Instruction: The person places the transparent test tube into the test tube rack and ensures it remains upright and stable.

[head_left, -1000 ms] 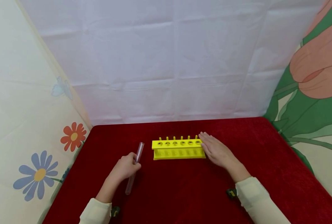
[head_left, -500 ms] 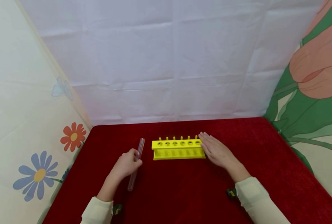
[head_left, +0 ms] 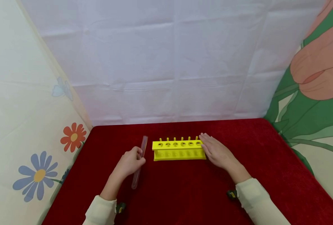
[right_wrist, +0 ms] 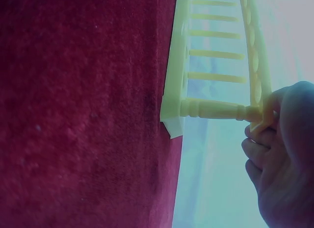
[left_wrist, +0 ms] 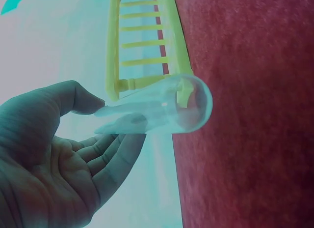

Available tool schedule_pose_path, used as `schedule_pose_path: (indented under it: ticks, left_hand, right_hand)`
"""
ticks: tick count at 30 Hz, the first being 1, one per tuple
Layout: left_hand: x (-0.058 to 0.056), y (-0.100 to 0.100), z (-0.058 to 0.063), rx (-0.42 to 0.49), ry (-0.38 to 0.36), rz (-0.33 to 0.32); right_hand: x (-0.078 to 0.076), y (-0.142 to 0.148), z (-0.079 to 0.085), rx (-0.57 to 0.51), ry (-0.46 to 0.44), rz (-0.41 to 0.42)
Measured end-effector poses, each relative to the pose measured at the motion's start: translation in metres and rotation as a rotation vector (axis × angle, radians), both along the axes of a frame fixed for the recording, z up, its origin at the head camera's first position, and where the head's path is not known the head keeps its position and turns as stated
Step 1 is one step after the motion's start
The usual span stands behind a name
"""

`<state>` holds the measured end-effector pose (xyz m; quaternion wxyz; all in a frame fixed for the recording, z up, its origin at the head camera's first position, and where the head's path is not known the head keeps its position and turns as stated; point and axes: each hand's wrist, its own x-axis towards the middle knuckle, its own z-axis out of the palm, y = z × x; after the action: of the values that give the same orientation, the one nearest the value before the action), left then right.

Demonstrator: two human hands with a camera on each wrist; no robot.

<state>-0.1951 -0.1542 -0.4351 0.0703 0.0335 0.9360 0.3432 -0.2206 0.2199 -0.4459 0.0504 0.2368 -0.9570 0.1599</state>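
In the head view my left hand (head_left: pixel 131 162) pinches a clear test tube (head_left: pixel 144 146) between thumb and fingers, left of the rack. The tube is tilted, its rounded bottom towards me. In the left wrist view the rounded end of the tube (left_wrist: pixel 194 105) faces the camera, thumb (left_wrist: pixel 86 100) on one side and fingers on the other. A yellow test tube rack (head_left: pixel 180 145) stands mid-table, its visible holes without tubes. My right hand (head_left: pixel 218 152) holds the rack's right end, the top plate (right_wrist: pixel 262 85) between thumb and fingers.
Dark red cloth covers the table (head_left: pixel 177 193). A white sheet (head_left: pixel 172 62) hangs behind its back edge. Flower-printed panels stand at the left (head_left: pixel 28 109) and right (head_left: pixel 318 103). The rack's pegs (head_left: pixel 182 138) stick up along its back side.
My left hand has moved a little right and away from me, bringing the test tube closer to the rack's left end. My right hand and the rack have stayed in place.
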Motion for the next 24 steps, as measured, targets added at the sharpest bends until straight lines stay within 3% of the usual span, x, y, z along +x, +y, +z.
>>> schedule_pose_path:
  ticks: [24]
  left_hand:
    - [-0.006,0.015,0.007,0.044,0.017,0.0]
  right_hand:
    - [0.0,0.001,0.0,-0.01,0.01,0.004]
